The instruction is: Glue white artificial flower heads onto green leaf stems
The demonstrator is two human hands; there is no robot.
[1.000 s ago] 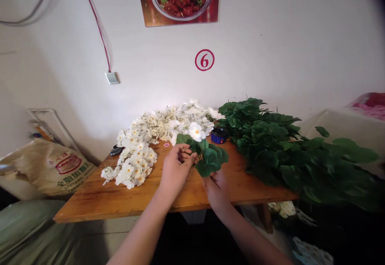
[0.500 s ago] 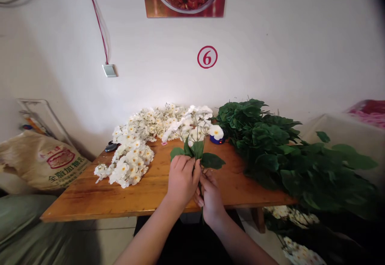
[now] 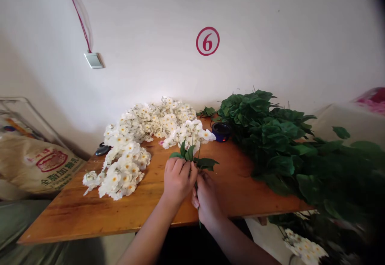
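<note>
A white artificial flower spray (image 3: 192, 132) with green leaves (image 3: 207, 162) points away from me over the front of the table. My left hand (image 3: 179, 175) is closed around its upper stem, just under the leaves. Right below it, my right hand (image 3: 206, 198) grips the same stem, whose lower end shows beneath the fingers. The exact fingertip contact is partly hidden. A small blue pot (image 3: 221, 137) with a lit red light stands behind the spray, to the right.
White flower heads (image 3: 126, 158) are heaped along the left and back of the wooden table (image 3: 99, 213). Green leaf stems (image 3: 270, 136) pile up on the right, overhanging the edge. Finished-looking white sprays (image 3: 303, 245) lie low at right. A printed sack (image 3: 45, 164) stands left.
The view has tipped down and closer to the table. The flower spray has dropped lower and away from the blue pot, which now shows fully. Both hands keep their hold.
</note>
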